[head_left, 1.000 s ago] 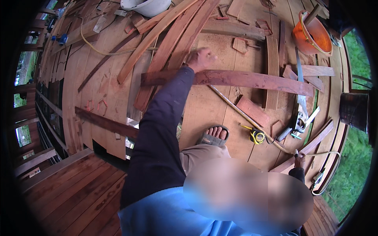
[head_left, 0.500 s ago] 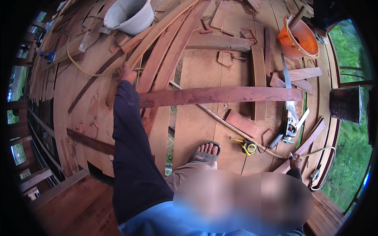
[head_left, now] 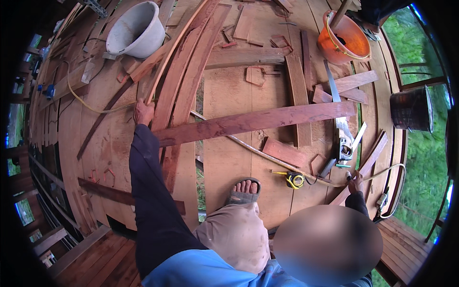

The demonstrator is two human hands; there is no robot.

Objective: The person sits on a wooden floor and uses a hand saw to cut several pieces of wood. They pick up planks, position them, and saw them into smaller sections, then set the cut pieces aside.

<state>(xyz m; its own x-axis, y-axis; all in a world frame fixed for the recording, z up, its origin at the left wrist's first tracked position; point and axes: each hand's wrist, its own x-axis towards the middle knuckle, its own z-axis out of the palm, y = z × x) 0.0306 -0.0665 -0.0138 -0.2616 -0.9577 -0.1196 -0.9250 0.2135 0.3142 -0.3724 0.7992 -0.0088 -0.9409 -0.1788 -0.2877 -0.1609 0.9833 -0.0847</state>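
Observation:
My left hand [head_left: 143,113], at the left centre, is closed on the lower end of a long, narrow light-brown board [head_left: 167,62] that lies beside wider reddish planks [head_left: 191,76]. A dark red board [head_left: 253,118] crosses under those fingers' right side, over a metal pipe [head_left: 244,145] and a handsaw [head_left: 345,146]. At the lower right, my right hand [head_left: 355,182] is closed around something small I cannot make out, beside the cord and a pale reddish board [head_left: 375,154]. A yellow tape measure [head_left: 295,180] lies just left of it.
A grey tub [head_left: 134,31] sits at upper left and an orange bucket [head_left: 343,43] at upper right. A dark bucket [head_left: 411,107] stands by the right edge. Offcuts and cords are scattered over the plank floor [head_left: 229,186], which has gaps at the left.
My left hand has moved left and closed on the narrow board's end. The view has shifted, showing more of the grey tub. My right hand remains by the cord.

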